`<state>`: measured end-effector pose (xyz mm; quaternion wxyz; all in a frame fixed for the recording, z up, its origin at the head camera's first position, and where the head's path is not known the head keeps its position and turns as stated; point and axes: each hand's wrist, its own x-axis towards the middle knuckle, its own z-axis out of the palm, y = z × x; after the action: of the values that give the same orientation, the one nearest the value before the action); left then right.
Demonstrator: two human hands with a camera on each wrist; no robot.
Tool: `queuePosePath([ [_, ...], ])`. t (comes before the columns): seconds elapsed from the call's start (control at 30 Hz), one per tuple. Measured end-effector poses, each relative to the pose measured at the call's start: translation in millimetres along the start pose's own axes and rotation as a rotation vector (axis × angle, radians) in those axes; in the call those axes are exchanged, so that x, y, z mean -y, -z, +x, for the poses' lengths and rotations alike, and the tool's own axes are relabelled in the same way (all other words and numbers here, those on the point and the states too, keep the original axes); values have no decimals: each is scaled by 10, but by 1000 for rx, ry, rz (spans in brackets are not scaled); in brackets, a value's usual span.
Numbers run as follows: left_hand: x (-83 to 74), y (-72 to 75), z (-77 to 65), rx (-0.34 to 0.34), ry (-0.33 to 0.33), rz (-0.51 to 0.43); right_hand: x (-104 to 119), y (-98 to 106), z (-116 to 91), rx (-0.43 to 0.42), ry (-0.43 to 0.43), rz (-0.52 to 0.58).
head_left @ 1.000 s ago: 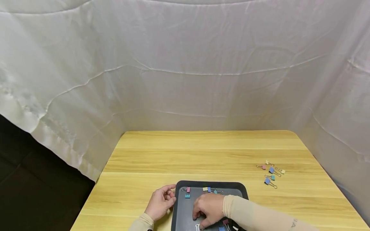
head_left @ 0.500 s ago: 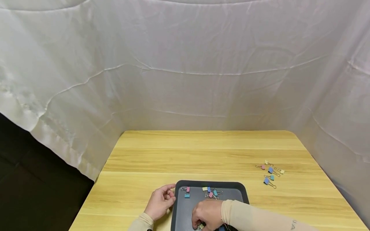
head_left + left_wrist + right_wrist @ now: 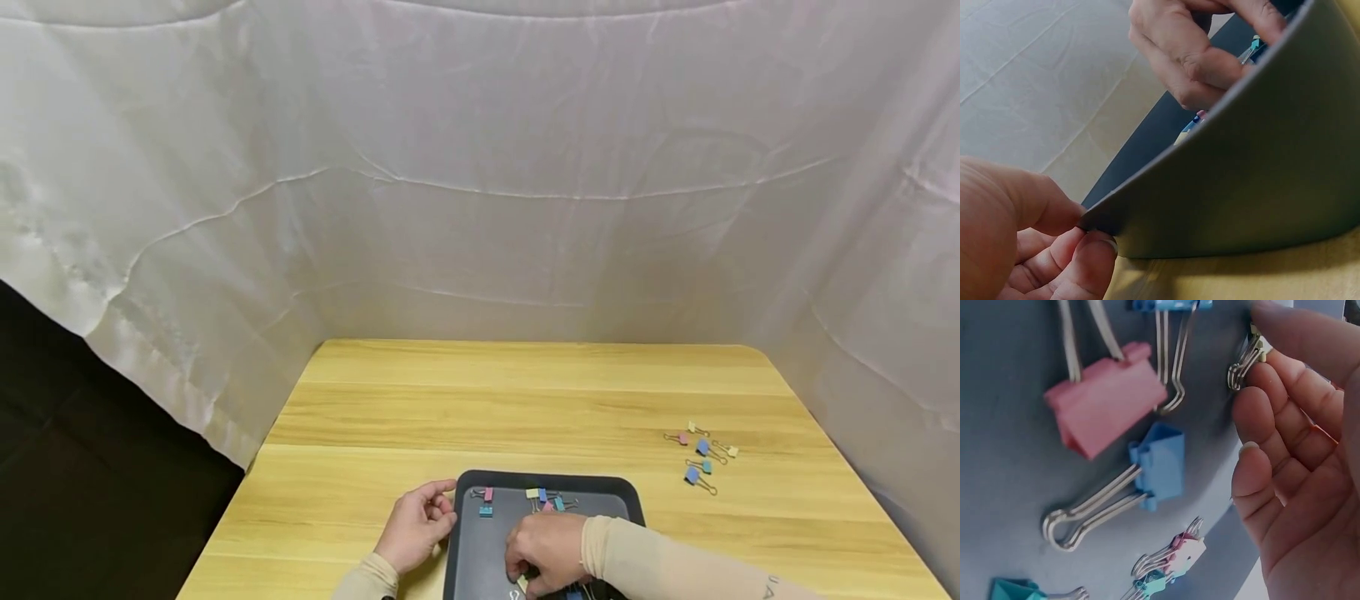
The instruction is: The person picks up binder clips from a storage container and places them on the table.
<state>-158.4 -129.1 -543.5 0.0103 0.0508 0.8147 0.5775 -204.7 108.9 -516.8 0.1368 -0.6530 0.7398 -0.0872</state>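
My right hand (image 3: 551, 550) is low over the dark grey tray (image 3: 474, 554), its thumb and fingers pinching a small yellow binder clip (image 3: 1263, 347) with silver handles. Beneath that hand, the right wrist view shows a large pink binder clip (image 3: 1107, 400) and a blue binder clip (image 3: 1160, 462) on the tray floor. At the tray's left side, my left hand (image 3: 417, 525) holds the rim near the far corner between finger and thumb (image 3: 1094, 259).
Inside the tray's far end lie a pink clip (image 3: 488, 494), a teal clip (image 3: 486, 512), a yellow clip (image 3: 532, 494) and others. Several more clips, including a blue one (image 3: 692, 476) and a teal one (image 3: 706, 467), are scattered on the wooden table (image 3: 375, 417) to the right. Pale curtains (image 3: 525, 250) surround the table.
My right hand first reached forward of a silver-handled clip, then came down around the yellow clip and shifted slightly right. The left hand stays at the tray's rim.
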Motion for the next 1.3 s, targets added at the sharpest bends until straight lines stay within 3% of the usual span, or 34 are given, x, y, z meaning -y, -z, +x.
queuePosePath([
  [0.33,4,7,1,6,14,19,-84,86,-5,-107,-36,-29],
  [0.67,15,1,-2,5,14,12,-219,383,-183,-279,-142,-35],
  [0.93,3,1,11,3,4,8,-629,626,-677,-435,-358,16],
  [1.03,-20,-3,9,5,-1,-13,-850,596,-937,-469,-463,40],
  [1.3,-27,-9,-12,3,-2,1,-1237,368,-1581,-444,-671,61],
])
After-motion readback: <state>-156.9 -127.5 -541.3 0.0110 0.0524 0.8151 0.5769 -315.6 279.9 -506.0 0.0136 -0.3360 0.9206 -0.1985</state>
